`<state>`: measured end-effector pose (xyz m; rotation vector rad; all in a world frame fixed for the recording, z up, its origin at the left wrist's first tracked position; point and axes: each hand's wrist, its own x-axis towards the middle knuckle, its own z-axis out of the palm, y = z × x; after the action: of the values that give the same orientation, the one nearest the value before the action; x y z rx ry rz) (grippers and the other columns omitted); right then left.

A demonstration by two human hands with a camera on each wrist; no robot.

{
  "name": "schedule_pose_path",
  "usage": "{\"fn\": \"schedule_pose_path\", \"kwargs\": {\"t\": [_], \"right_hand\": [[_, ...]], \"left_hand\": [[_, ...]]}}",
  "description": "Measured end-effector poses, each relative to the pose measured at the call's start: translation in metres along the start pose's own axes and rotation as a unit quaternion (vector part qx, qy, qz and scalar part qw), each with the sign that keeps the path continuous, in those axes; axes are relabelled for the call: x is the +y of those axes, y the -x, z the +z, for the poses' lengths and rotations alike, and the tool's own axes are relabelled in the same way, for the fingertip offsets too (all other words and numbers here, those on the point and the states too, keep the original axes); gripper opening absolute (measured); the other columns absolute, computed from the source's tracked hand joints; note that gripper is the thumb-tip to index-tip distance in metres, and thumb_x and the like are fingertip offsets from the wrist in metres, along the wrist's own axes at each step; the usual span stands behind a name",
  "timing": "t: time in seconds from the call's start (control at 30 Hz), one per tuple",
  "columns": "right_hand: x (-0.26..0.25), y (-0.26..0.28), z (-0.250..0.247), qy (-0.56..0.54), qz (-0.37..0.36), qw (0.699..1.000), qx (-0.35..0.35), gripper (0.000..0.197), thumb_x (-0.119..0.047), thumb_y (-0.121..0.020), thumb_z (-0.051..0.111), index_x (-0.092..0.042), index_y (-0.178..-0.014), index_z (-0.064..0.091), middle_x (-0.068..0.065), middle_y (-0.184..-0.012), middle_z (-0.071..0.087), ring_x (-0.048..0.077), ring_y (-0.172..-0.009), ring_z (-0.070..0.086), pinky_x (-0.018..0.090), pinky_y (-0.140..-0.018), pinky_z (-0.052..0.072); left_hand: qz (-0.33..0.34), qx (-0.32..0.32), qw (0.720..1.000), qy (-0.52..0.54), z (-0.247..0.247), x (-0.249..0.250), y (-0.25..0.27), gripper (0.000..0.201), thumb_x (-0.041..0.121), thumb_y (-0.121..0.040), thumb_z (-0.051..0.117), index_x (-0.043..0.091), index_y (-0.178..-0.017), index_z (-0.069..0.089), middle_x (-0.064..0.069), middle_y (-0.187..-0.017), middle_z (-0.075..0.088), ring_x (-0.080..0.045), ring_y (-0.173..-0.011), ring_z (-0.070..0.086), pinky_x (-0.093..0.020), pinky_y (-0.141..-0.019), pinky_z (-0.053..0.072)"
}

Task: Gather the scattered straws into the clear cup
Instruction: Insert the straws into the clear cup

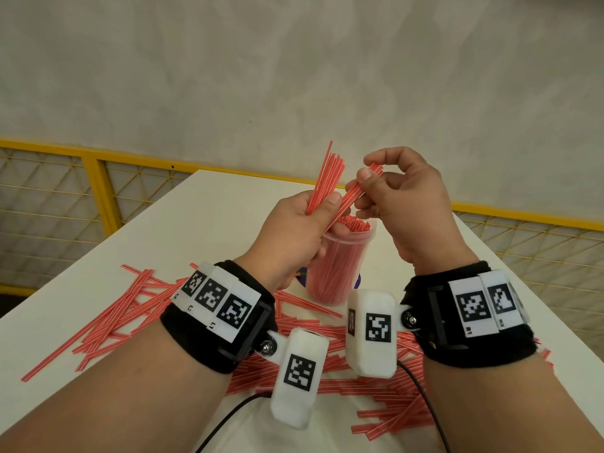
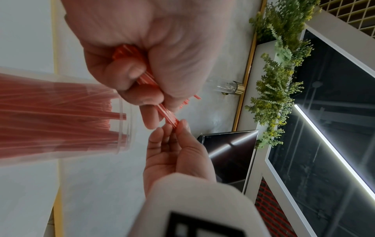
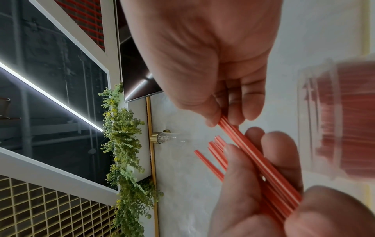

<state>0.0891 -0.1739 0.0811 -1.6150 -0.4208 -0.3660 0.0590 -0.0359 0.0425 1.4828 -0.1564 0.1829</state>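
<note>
left hand (image 1: 295, 228) holds a bundle of straws (image 1: 327, 173) above the clear cup (image 1: 340, 259); right hand (image 1: 403, 199) pinches a few at 2 o'clock. light, slippery, bendable: grip mid-length. others litter the tabletop (image 1: 209, 217).

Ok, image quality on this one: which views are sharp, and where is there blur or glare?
Head view: evenly lit and sharp on the left hand, right hand and clear cup, with wide-angle bending at the edges. Left wrist view: the cup is smeared and the nearest hand is soft. Right wrist view: the held straws are crisp, the cup is blurred, and a bright light strip glares.
</note>
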Motion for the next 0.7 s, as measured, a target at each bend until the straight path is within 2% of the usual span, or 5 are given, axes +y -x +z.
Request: {"fn": "schedule_pose_path", "kwargs": {"t": [0.2,0.33,0.5,0.57,0.7], "right_hand": [[-0.002,-0.006,-0.010,-0.041,-0.076,0.986,0.142,0.016,-0.006,-0.094,0.057,-0.022,-0.095,0.053,0.001,-0.067,0.070,0.009,-0.052,0.058,0.025,-0.053,0.052],[0.005,-0.009,-0.017,0.034,-0.115,0.976,0.182,0.021,-0.008,-0.094,0.054,-0.029,-0.094,0.051,0.002,-0.074,0.068,0.006,-0.063,0.063,0.027,-0.060,0.054],[0.016,-0.010,-0.011,0.169,-0.145,0.964,0.143,0.019,-0.009,-0.091,0.056,-0.027,-0.098,0.054,-0.001,-0.074,0.069,0.009,-0.073,0.067,0.019,-0.071,0.050],[0.020,-0.008,-0.007,0.198,-0.122,0.966,0.110,0.018,-0.012,-0.090,0.060,-0.028,-0.096,0.056,-0.001,-0.074,0.070,0.015,-0.074,0.067,0.025,-0.071,0.050],[0.025,-0.004,-0.003,0.337,-0.039,0.940,-0.030,0.009,-0.025,-0.089,0.064,-0.027,-0.093,0.072,-0.005,-0.084,0.073,0.013,-0.081,0.066,0.031,-0.077,0.052]], "left_hand": [[0.009,0.110,0.992,-0.058,-0.006,-0.003,-0.005,0.029,0.041,-0.101,0.045,0.024,-0.086,0.063,0.005,-0.077,0.066,-0.002,-0.042,0.044,-0.021,-0.046,0.034],[-0.011,0.110,0.991,-0.072,-0.005,-0.005,-0.005,0.030,0.041,-0.101,0.044,0.024,-0.086,0.064,0.006,-0.075,0.058,-0.001,-0.043,0.041,-0.023,-0.049,0.031],[-0.026,0.096,0.992,-0.072,-0.003,-0.005,-0.004,0.031,0.040,-0.101,0.044,0.022,-0.090,0.066,0.008,-0.072,0.055,-0.001,-0.044,0.040,-0.023,-0.050,0.031],[-0.029,0.096,0.992,-0.071,-0.003,-0.004,-0.004,0.031,0.040,-0.101,0.044,0.022,-0.091,0.066,0.007,-0.073,0.055,-0.002,-0.047,0.040,-0.023,-0.050,0.031],[-0.024,0.099,0.992,-0.074,-0.003,-0.003,-0.004,0.031,0.040,-0.101,0.043,0.023,-0.089,0.066,0.008,-0.072,0.055,-0.001,-0.048,0.041,-0.022,-0.051,0.032]]}}
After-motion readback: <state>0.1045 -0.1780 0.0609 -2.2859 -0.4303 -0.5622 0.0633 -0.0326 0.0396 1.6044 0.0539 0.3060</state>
